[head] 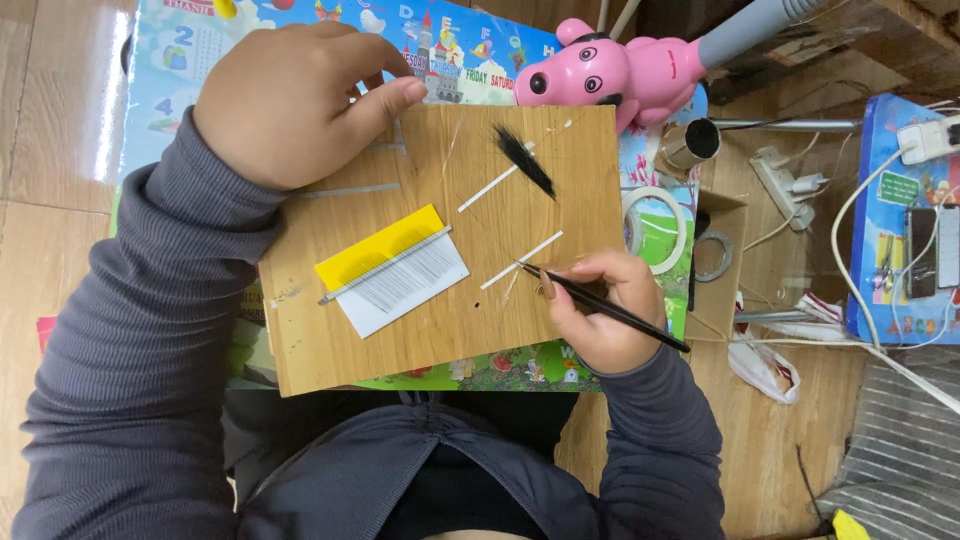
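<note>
- While gripped in the closed right hand point(600, 315), the thin black tool point(600, 303) lies diagonally, tip pointing up-left at a white strip point(521, 260) on the wooden board point(450, 340).
- Left hand point(290, 100), loosely curled and holding nothing, presses the board's far-left corner.

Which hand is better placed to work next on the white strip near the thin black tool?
Probably the right hand: it holds the black tool, whose tip meets the white strip. The left hand presses the wooden board.
</note>
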